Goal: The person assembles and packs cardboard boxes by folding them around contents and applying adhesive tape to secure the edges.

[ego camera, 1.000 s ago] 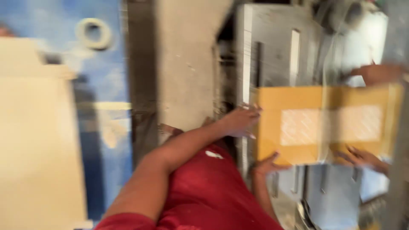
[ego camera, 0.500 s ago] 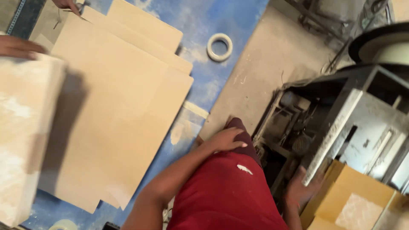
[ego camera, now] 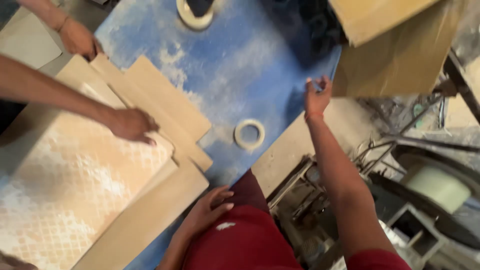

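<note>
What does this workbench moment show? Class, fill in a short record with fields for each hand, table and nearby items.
Left hand: open, resting at the blue table's near edge
Right hand: raised by the brown cardboard box
Blue dusty table: holds flat tan cardboard sheets and a white tape roll
Others: a co-worker's hand presses the sheets

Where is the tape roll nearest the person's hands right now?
In the head view, the tape roll lies flat on the blue table, centre frame, between the cardboard sheets and the right hand.
</note>
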